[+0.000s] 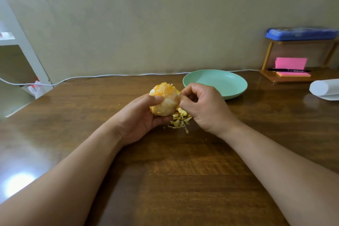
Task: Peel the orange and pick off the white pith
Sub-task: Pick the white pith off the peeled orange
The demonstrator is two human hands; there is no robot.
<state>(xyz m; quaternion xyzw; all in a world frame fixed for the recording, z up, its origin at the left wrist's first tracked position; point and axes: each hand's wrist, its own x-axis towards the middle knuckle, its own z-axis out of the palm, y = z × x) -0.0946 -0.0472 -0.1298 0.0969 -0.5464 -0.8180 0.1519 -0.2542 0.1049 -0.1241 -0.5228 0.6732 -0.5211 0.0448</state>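
The peeled orange (166,100) sits in my left hand (143,115), held a little above the wooden table, thumb across its front. White pith covers its lower side; bare orange flesh shows on top. My right hand (203,108) is curled against the orange's right side, fingertips pinched at its surface. Whether they hold a bit of pith is hidden. A small heap of pith and peel scraps (180,122) lies on the table just under both hands.
A mint-green plate (236,86) stands behind my right hand. At the far right are a white paper roll (324,89) and a small wooden shelf (271,77) with pink sticky notes, a pen and a blue case. A white cable (91,77) runs along the back edge.
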